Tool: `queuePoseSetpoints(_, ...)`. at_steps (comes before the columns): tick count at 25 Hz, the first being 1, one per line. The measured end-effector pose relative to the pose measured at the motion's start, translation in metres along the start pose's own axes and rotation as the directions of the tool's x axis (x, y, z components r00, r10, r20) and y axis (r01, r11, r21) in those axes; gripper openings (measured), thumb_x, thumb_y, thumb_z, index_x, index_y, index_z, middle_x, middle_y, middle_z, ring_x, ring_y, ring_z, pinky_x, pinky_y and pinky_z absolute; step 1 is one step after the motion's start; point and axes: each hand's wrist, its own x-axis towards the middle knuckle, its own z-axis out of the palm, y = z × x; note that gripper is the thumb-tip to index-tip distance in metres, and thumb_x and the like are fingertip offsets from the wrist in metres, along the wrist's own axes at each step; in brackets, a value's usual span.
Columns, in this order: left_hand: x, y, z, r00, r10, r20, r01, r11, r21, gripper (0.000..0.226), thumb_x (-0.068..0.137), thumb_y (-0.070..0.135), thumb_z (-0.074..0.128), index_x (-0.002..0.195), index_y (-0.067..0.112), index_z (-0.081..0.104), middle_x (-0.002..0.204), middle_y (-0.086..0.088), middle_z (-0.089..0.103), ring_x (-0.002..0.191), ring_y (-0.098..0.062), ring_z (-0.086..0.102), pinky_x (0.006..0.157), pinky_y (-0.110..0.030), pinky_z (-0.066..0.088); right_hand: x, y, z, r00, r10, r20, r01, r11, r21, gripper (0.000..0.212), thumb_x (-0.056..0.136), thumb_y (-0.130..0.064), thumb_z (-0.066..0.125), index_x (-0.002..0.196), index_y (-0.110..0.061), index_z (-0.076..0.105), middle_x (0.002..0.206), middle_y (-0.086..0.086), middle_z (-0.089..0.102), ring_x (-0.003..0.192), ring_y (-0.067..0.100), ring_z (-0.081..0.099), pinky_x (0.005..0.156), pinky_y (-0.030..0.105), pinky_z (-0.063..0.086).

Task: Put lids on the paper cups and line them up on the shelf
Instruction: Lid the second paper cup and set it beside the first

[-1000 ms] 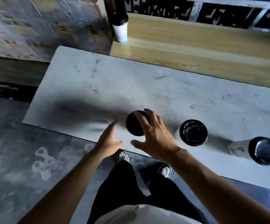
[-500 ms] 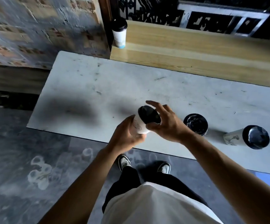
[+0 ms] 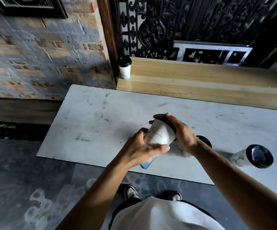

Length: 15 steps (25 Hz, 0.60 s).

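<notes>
We grasp a tilted paper cup (image 3: 159, 136) above the white table (image 3: 91, 123), left hand (image 3: 141, 150) wrapped around its side and right hand (image 3: 179, 131) gripping what seems its black lid (image 3: 169, 124), with one lidded cup (image 3: 124, 68) on the shelf (image 3: 200, 80) at eleven o'clock.

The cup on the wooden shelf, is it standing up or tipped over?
Standing up. The cup sits on its base on the shelf, black lid on top.

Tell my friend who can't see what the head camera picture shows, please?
Two hands hold a white paper cup above a grey table: the left hand grips its side, the right hand covers its black lid. Two more lidded cups stand to the right; another stands on the wooden shelf.
</notes>
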Motion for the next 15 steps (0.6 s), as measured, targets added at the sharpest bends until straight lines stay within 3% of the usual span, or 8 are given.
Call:
queuePoseSetpoints(2, 0.000, 0.006, 0.003, 1.000, -0.003, 0.009, 0.003, 1.000, 0.014, 0.064, 0.060, 0.057, 0.084, 0.112, 0.032, 0.056, 0.102, 0.013, 0.071, 0.092, -0.008, 0.070, 0.080, -0.035, 0.060, -0.002, -0.002, 0.002, 1.000, -0.027, 0.012, 0.026, 0.998, 0.055, 0.050, 0.106, -0.039, 0.036, 0.132, -0.006, 0.063, 0.132, 0.024, 0.067, 0.111, 0.035, 0.067, 0.096, 0.050, 0.053)
queuePoseSetpoints(5, 0.002, 0.008, 0.009, 1.000, -0.022, 0.006, 0.022, 1.000, 0.001, 0.051, 0.062, 0.049, 0.084, 0.103, 0.030, 0.060, 0.094, 0.011, 0.073, 0.083, -0.010, 0.072, 0.072, -0.033, 0.060, -0.005, 0.000, 0.003, 0.999, -0.041, 0.004, 0.041, 0.996, 0.079, 0.044, 0.108, -0.030, 0.035, 0.127, -0.004, 0.065, 0.123, 0.029, 0.068, 0.104, 0.035, 0.066, 0.093, 0.050, 0.052)
queuePoseSetpoints(10, 0.007, -0.001, 0.016, 0.999, -0.039, 0.028, 0.040, 0.998, -0.048, 0.050, 0.055, 0.050, 0.082, 0.096, 0.027, 0.066, 0.086, 0.007, 0.076, 0.078, -0.015, 0.074, 0.071, -0.035, 0.060, -0.004, 0.000, -0.001, 0.998, -0.052, 0.028, 0.055, 0.991, -0.124, 0.045, 0.097, -0.038, 0.045, 0.119, -0.010, 0.072, 0.125, 0.023, 0.069, 0.112, 0.043, 0.066, 0.101, 0.057, 0.051)
queuePoseSetpoints(12, 0.006, -0.001, 0.021, 1.000, -0.021, 0.012, 0.022, 0.996, -0.083, 0.053, 0.056, 0.051, 0.081, 0.100, 0.028, 0.065, 0.088, 0.007, 0.077, 0.081, -0.014, 0.074, 0.072, -0.035, 0.059, -0.004, -0.004, -0.005, 0.998, -0.048, 0.041, 0.055, 0.982, -0.182, 0.047, 0.097, -0.044, 0.044, 0.123, -0.017, 0.073, 0.126, 0.015, 0.072, 0.116, 0.039, 0.067, 0.101, 0.054, 0.052)
queuePoseSetpoints(15, 0.005, 0.005, 0.030, 1.000, 0.002, -0.020, -0.006, 0.986, -0.166, 0.052, 0.066, 0.064, 0.071, 0.102, 0.026, 0.064, 0.089, 0.006, 0.075, 0.078, -0.013, 0.072, 0.070, -0.035, 0.058, -0.005, -0.005, -0.006, 0.999, -0.028, -0.025, 0.030, 0.996, 0.082, 0.058, 0.097, -0.057, 0.041, 0.131, -0.018, 0.068, 0.131, 0.012, 0.072, 0.117, 0.029, 0.070, 0.101, 0.046, 0.054)
